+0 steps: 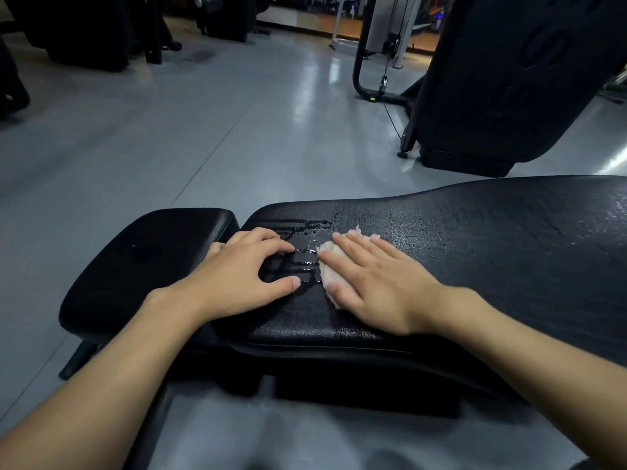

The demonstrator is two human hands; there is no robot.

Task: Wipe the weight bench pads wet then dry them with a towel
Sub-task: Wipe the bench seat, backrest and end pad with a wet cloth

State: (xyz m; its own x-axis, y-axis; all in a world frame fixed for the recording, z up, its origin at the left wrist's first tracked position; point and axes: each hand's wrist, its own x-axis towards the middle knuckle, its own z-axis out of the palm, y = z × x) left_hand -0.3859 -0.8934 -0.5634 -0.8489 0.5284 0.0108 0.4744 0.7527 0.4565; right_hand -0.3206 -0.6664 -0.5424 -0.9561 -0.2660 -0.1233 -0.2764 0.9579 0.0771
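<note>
A black weight bench lies across the view, with a long back pad (492, 239) on the right and a smaller seat pad (149, 259) on the left. My right hand (373, 283) presses flat on a small pale cloth (327, 266) at the left part of the back pad. Wet streaks (305, 245) glisten on the pad just left of the cloth. My left hand (244, 273) rests at the left end of the back pad by the gap between the pads, fingers loosely bent, holding nothing.
Grey gym floor (169, 130) stretches beyond the bench. A large black machine (509, 79) stands at the back right, with a cable station (383, 45) behind it. Dark equipment (101, 32) lines the far left.
</note>
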